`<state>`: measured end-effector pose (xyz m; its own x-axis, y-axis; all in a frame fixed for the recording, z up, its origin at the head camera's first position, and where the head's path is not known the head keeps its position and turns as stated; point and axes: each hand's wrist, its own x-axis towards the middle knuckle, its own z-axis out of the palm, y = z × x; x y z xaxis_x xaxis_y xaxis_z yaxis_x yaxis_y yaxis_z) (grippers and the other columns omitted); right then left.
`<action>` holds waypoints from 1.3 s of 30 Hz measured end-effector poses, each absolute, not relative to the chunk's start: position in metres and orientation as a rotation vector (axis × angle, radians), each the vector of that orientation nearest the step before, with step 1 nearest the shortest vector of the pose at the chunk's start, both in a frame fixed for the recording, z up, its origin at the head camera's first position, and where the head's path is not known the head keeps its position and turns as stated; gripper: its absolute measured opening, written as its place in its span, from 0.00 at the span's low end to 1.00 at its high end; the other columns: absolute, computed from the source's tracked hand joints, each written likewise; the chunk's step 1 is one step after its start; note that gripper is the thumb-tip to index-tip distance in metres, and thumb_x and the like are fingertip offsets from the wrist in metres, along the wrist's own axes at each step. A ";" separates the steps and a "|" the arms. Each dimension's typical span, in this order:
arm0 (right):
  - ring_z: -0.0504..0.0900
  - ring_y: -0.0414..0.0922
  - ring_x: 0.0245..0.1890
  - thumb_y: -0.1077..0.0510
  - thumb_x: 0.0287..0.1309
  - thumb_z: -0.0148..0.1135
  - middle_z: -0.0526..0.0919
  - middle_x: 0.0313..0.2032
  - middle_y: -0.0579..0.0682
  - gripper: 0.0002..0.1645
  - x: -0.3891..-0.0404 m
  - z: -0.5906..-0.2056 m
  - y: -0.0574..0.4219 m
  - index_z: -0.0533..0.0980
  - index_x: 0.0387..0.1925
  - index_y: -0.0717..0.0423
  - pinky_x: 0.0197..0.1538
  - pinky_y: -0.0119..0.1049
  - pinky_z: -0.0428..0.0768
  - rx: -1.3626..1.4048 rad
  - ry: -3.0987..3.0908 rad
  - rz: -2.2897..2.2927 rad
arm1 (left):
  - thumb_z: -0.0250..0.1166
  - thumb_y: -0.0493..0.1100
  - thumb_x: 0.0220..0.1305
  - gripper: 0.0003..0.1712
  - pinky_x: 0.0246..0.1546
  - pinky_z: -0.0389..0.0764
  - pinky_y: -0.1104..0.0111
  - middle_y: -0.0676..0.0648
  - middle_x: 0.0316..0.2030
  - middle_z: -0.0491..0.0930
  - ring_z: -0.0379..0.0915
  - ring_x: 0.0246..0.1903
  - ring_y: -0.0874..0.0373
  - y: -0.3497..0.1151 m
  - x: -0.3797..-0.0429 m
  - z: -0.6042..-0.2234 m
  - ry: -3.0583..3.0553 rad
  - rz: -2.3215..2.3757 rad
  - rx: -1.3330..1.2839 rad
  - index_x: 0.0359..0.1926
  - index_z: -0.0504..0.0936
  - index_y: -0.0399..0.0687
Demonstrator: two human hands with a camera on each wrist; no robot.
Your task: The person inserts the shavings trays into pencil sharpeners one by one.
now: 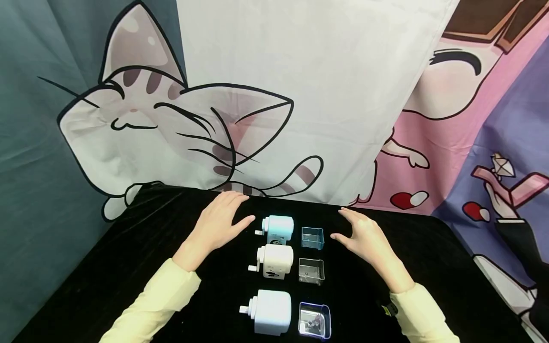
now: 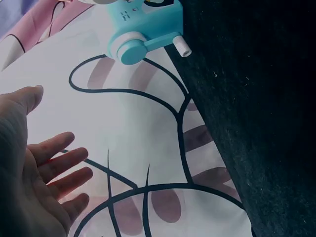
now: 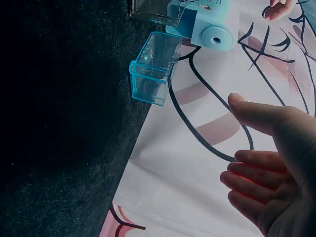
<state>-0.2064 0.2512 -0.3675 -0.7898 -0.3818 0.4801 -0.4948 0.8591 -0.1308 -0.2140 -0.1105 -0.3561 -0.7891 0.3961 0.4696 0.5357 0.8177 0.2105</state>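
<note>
Three hand-crank pencil sharpeners stand in a column on the black cloth: a light blue one (image 1: 280,225) at the back, a cream one (image 1: 276,259) in the middle and a pale bluish-white one (image 1: 272,312) in front. To the right of each lies a see-through shavings drawer: a teal one (image 1: 312,246), a clear one (image 1: 311,280) and a blue-rimmed one (image 1: 315,335). My left hand (image 1: 218,221), fingers spread and holding nothing, is left of the light blue sharpener. Thumb apart from its relaxed fingers, my empty right hand (image 1: 366,239) is to the right of the teal drawer.
Black cloth (image 1: 206,305) covers the table. Behind it hangs a printed curtain (image 1: 334,95) with a cartoon cat, and its lower edge meets the table's back edge. A small dark object with a yellow-green mark (image 1: 389,309) shows by the right sleeve.
</note>
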 end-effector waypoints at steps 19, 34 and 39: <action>0.78 0.53 0.44 0.46 0.40 0.71 0.81 0.44 0.58 0.35 -0.217 -0.365 0.242 0.75 0.48 0.62 0.46 0.49 0.75 0.671 -2.669 0.337 | 0.56 0.60 0.59 0.29 0.51 0.71 0.57 0.46 0.52 0.73 0.63 0.54 0.55 -0.099 -0.230 -0.362 -2.643 -0.518 -0.764 0.53 0.74 0.45; 0.77 0.51 0.45 0.44 0.39 0.71 0.81 0.44 0.57 0.35 -0.225 -0.378 0.238 0.76 0.47 0.61 0.47 0.48 0.75 0.729 -2.684 0.328 | 0.56 0.66 0.56 0.34 0.53 0.69 0.57 0.46 0.53 0.72 0.62 0.55 0.55 -0.089 -0.241 -0.370 -2.731 -0.520 -0.758 0.53 0.74 0.46; 0.77 0.50 0.45 0.44 0.39 0.71 0.81 0.44 0.55 0.34 -0.227 -0.381 0.237 0.76 0.47 0.60 0.47 0.48 0.75 0.752 -2.673 0.325 | 0.57 0.66 0.55 0.34 0.53 0.69 0.57 0.47 0.52 0.73 0.62 0.55 0.56 -0.088 -0.246 -0.371 -2.726 -0.522 -0.771 0.53 0.75 0.47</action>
<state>-0.2265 0.2374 -0.3813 -0.8005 -0.4598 0.3844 -0.5386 0.8333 -0.1248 -0.2458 -0.0880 -0.3708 -0.8254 0.4511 0.3394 0.5445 0.7948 0.2680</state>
